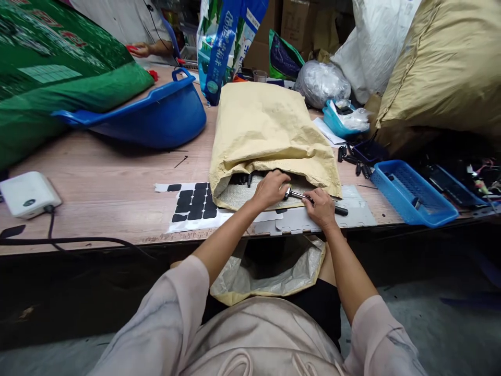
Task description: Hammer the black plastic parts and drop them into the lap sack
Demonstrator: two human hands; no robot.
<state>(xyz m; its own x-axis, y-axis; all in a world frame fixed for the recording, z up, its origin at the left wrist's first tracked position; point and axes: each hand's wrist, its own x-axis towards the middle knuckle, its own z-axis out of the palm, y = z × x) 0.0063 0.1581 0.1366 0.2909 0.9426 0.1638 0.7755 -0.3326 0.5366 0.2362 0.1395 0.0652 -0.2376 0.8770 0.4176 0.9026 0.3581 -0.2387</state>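
Note:
On the table lies a yellow woven sack (270, 125), its mouth facing me and several small black pieces (249, 180) just inside. Between my hands is a thin metal rod (298, 195) with a black head and a black handle (341, 211). My left hand (271, 189) curls at the head end, in front of the sack's mouth; its fingertips are partly hidden. Closed around the handle side is my right hand (320, 208). A white sheet of black stickers (198, 201) lies left of the sack's mouth. Another open sack (270, 282) sits at my lap.
A blue basin (156, 117) and a green bag (58, 78) stand at the left, near a white box (29, 194) with a cable. At the right are a blue basket (415, 193), loose black parts (358, 162) and a large full sack (446, 68). Across the table, a person's hand (141, 50) shows.

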